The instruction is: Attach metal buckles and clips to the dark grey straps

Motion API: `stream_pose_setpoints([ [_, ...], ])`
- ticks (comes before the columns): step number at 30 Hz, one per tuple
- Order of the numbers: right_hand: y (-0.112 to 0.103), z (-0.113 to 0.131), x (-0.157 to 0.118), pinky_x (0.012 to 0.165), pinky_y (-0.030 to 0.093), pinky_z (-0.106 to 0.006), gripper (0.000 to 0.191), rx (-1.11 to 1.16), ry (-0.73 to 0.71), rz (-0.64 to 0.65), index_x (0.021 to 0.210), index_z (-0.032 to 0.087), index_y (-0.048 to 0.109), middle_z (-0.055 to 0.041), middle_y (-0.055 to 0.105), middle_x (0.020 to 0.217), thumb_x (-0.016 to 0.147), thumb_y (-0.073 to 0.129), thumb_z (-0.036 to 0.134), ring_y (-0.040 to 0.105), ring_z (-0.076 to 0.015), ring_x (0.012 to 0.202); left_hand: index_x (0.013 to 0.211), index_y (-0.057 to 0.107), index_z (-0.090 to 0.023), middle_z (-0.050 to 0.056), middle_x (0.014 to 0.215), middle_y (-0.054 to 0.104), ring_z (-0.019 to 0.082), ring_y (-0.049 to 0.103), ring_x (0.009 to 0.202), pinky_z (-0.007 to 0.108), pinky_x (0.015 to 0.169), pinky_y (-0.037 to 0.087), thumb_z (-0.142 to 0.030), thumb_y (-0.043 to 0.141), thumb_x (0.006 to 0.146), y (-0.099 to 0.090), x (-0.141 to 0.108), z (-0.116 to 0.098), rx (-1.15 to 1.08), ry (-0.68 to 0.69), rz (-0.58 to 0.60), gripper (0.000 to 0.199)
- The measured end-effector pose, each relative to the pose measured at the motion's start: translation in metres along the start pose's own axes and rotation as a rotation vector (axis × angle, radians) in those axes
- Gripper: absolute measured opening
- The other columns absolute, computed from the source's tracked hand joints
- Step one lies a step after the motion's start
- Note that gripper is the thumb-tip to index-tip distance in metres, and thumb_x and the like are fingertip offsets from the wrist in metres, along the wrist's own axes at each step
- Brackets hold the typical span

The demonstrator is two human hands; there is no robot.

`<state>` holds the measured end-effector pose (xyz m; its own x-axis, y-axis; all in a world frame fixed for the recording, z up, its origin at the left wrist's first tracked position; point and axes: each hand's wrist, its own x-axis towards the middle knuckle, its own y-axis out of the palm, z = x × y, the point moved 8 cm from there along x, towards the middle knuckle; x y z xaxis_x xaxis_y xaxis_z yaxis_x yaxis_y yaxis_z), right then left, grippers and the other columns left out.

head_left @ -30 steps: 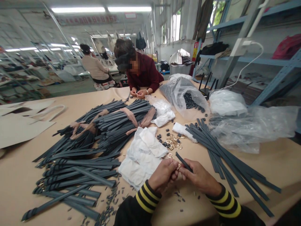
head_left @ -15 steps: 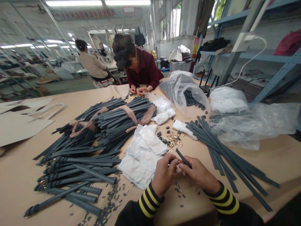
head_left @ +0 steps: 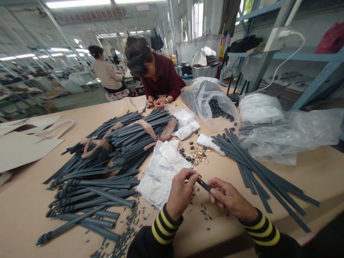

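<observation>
My left hand (head_left: 181,191) is closed, pinching a small gold buckle (head_left: 199,177) at the end of a dark grey strap (head_left: 204,185). The closed fingers of my right hand (head_left: 231,197) grip the same strap a little farther along; the rest of it is hidden. Just beyond my hands lies a pile of gold buckles (head_left: 199,157) with small dark loops (head_left: 182,151) beside it. Crumpled white cloth (head_left: 158,175) is near my left hand. Long dark straps (head_left: 252,168) fan out to the right of my right hand.
Tied strap bundles (head_left: 134,139) and loose straps with buckles (head_left: 88,193) cover the left side. Small dark scraps (head_left: 129,225) lie scattered in front. A plastic bag (head_left: 199,102) of dark loops stands farther back. A co-worker (head_left: 166,77) leans over the far table edge.
Both hands have drawn slightly apart. The strap between them has turned so that its buckle end shows at my left fingers. The head view has shifted a little.
</observation>
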<state>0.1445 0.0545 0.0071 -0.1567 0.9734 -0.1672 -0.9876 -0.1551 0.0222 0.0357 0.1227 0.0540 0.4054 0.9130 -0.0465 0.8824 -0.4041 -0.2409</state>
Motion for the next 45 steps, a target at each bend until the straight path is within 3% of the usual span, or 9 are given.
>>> stream_pose_setpoints([
  [8,0.001,0.006,-0.006,0.039,0.027,-0.017,0.028,0.058,0.011,0.066,0.086,0.017,0.046,0.0044,0.052,0.059,0.079,0.049,0.044,0.036,-0.0043,0.04,0.071,0.05,-0.012,-0.004,0.054,0.044,0.002,0.04,0.045,0.014,0.042,0.031,-0.033,0.064,0.067,0.027,-0.012,0.019,-0.7,-0.369,0.295,0.025],
  [13,0.003,0.012,-0.008,0.04,0.029,-0.017,0.029,0.023,-0.02,0.096,0.086,0.016,0.049,0.0037,0.051,0.059,0.079,0.049,0.044,0.037,-0.0047,0.042,0.073,0.049,-0.012,-0.003,0.06,0.046,0.001,0.039,0.047,0.011,0.041,0.029,-0.026,0.069,0.063,0.054,-0.03,0.022,-0.936,-0.506,0.441,0.026],
  [18,0.003,0.02,-0.009,0.042,0.034,-0.017,0.02,-0.069,-0.055,-0.027,0.081,0.016,0.046,0.0013,0.057,0.062,0.082,0.047,0.036,0.047,-0.0063,0.047,0.072,0.043,-0.015,-0.005,0.049,0.044,0.004,0.042,0.044,0.015,0.042,0.029,-0.022,0.065,0.066,0.062,-0.03,0.03,-0.905,-0.411,0.316,0.023],
  [23,0.004,0.025,-0.01,0.041,0.039,-0.019,0.019,-0.104,-0.081,-0.185,0.086,0.019,0.041,0.0015,0.06,0.06,0.082,0.045,0.037,0.051,-0.0089,0.044,0.068,0.044,-0.014,-0.004,0.048,0.046,0.004,0.043,0.043,0.016,0.045,0.031,-0.026,0.061,0.07,0.067,-0.03,0.033,-0.888,-0.414,0.36,0.021],
  [27,0.01,0.027,-0.008,0.047,0.043,-0.021,0.017,-0.213,-0.121,-0.137,0.084,0.019,0.049,0.0,0.061,0.063,0.083,0.044,0.036,0.054,-0.0101,0.048,0.07,0.046,-0.013,-0.003,0.051,0.048,0.005,0.044,0.045,0.017,0.046,0.032,-0.029,0.062,0.069,0.06,-0.031,0.035,-0.811,-0.379,0.347,0.023],
  [33,0.002,0.022,-0.009,0.053,0.043,-0.022,0.014,-0.324,-0.057,-0.164,0.085,0.019,0.05,0.0006,0.061,0.063,0.083,0.042,0.03,0.057,-0.0116,0.053,0.081,0.052,-0.01,0.003,0.07,0.056,0.01,0.054,0.062,0.023,0.06,0.041,-0.028,0.056,0.074,0.05,-0.034,0.03,-0.769,-0.293,0.346,0.019],
  [37,0.012,0.015,-0.011,0.053,0.044,-0.022,0.013,-0.228,-0.023,-0.029,0.093,0.018,0.048,-0.0002,0.062,0.067,0.082,0.044,0.025,0.058,-0.0125,0.06,0.076,0.052,-0.01,0.001,0.062,0.053,0.01,0.053,0.053,0.025,0.057,0.041,-0.03,0.054,0.075,0.052,-0.035,0.032,-0.836,-0.311,0.366,0.02],
  [41,0.012,0.006,-0.009,0.048,0.044,-0.021,0.01,-0.115,0.029,-0.052,0.084,0.018,0.048,-0.0009,0.061,0.066,0.079,0.049,0.027,0.057,-0.012,0.055,0.073,0.051,-0.011,0.0,0.059,0.05,0.01,0.051,0.053,0.024,0.055,0.041,-0.031,0.055,0.075,0.053,-0.036,0.039,-0.878,-0.37,0.34,0.021],
  [45,0.009,0.009,-0.005,0.052,0.044,-0.022,0.013,-0.105,0.008,-0.118,0.079,0.017,0.052,-0.0013,0.062,0.071,0.079,0.051,0.03,0.057,-0.0109,0.055,0.074,0.052,-0.011,0.002,0.065,0.053,0.01,0.049,0.058,0.024,0.059,0.039,-0.035,0.051,0.077,0.044,-0.032,0.039,-0.61,-0.23,0.261,0.024],
])
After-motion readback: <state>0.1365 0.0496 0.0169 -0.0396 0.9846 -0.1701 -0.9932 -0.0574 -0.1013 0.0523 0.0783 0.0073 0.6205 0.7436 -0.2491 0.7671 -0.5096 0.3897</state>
